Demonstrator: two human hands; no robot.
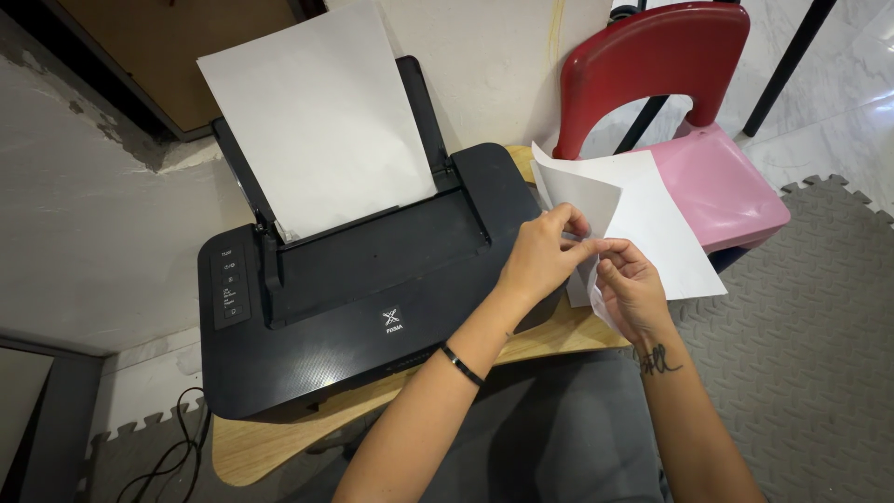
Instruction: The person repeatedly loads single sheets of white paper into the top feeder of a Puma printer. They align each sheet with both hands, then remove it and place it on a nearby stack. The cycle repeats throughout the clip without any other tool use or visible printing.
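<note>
1. The left hand [545, 253] pinches the near edge of a loose white sheet [652, 228], thumb and fingers closed on a lifted, curled corner.
2. The right hand [631, 291] grips the same paper just beside the left, fingers closed on a lower layer; the 2 hands almost touch.
3. The sheet spreads away from the hands, over the table edge and onto the seat of a small pink chair [722, 182] with a red backrest.
4. Left of the hands sits a black printer [363, 298] on a light wooden table [270, 442]; a stack of white paper [317, 112] stands tilted in its rear tray.
5. A grey foam mat [810, 317] covers the floor on the right, and a black cable [172, 452] trails at lower left.
</note>
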